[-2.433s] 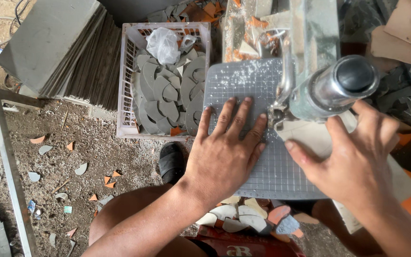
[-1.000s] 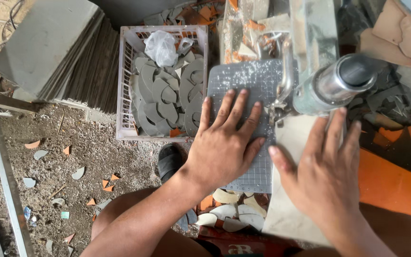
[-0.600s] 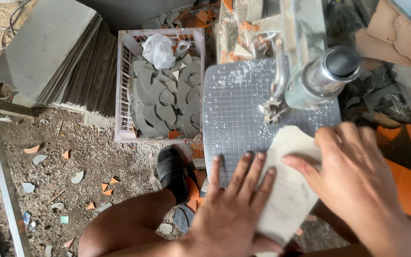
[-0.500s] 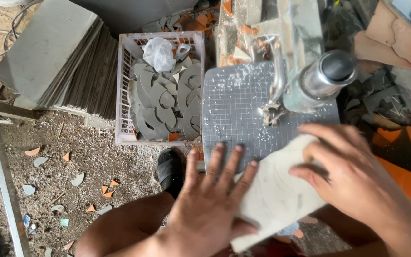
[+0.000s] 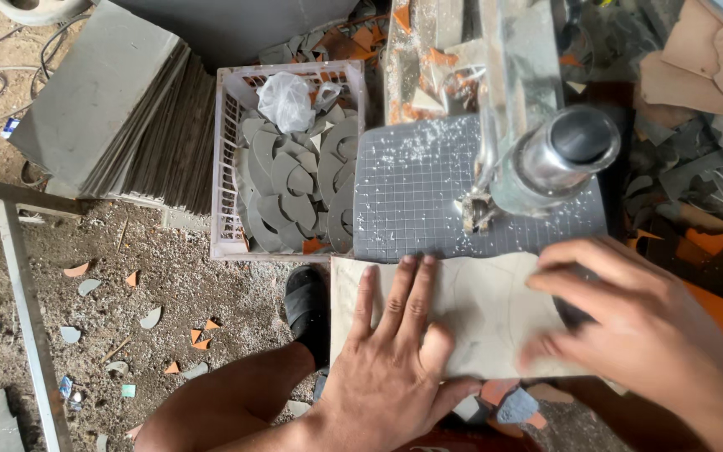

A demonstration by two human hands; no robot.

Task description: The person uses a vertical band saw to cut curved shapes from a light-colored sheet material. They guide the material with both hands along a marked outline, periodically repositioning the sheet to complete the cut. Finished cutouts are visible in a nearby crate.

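A pale beige tile (image 5: 487,301) lies flat at the near edge of the grey gridded cutting table (image 5: 412,192). My left hand (image 5: 391,351) presses flat on the tile's left part, fingers spread. On its right part rests my right hand (image 5: 638,326), blurred, fingers curled over the tile's surface. Just beyond the tile stands the cutting machine's metal motor housing (image 5: 558,159) with its cutter head (image 5: 477,209) above the table.
A pink plastic crate (image 5: 226,167) of grey curved tile pieces and a crumpled plastic bag (image 5: 284,100) sits left of the table. A stack of grey tiles (image 5: 119,117) lies farther left. Shards litter the dirt floor (image 5: 127,285). Orange and grey offcuts (image 5: 713,234) lie at right. My sandalled foot (image 5: 307,305) is below.
Both hands drew the beige tile back from under the cutter toward me and turned it. It now lies crosswise at the table's near edge.
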